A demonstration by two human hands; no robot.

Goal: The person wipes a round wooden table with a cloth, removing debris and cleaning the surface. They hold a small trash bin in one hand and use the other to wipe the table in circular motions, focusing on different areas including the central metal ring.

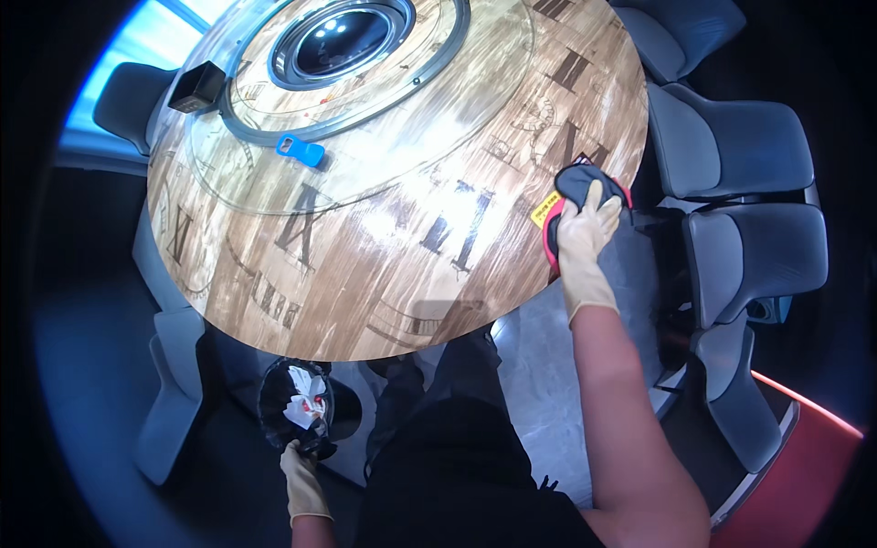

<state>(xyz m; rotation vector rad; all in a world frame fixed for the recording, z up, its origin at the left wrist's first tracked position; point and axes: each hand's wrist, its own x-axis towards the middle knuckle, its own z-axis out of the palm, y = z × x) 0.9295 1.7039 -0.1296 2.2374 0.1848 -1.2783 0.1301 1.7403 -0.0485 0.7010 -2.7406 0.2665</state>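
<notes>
My left hand (301, 477), in a pale rubber glove, grips the rim of a bin (274, 404) with a black liner, tilted below the table's near edge. Crumpled white paper (305, 401) with small red bits lies inside the bin. My gloved right hand (586, 233) rests with spread fingers on a dark grey cloth (574, 183) with red edging, at the right edge of the round wood-patterned table (384, 253). A yellow piece with print (547, 209) sticks out from beside the cloth. The cloth's underside is hidden.
On the table lie a blue bottle opener (300, 151) and a black box (197, 88). A ring-shaped rail (384, 113) surrounds a dark glass-like round (342, 41) set in the centre. Grey chairs (760, 147) stand around the table. Tiny red bits (324, 101) lie inside the ring.
</notes>
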